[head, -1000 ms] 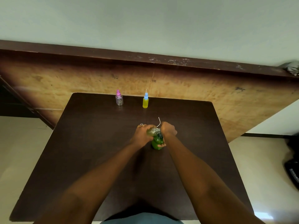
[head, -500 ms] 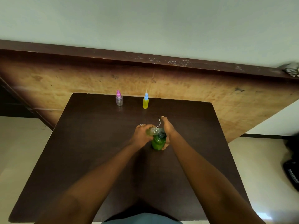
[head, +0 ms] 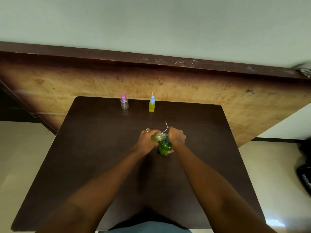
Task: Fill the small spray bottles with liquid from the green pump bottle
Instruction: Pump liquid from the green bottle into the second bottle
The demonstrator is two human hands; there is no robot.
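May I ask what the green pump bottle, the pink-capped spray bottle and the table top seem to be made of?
The green pump bottle looks like glossy translucent plastic: light glints on its green wall. The pink-capped spray bottle is probably clear plastic: its body is see-through. The table top is dark brown wood or laminate with a faint sheen; unclear which.
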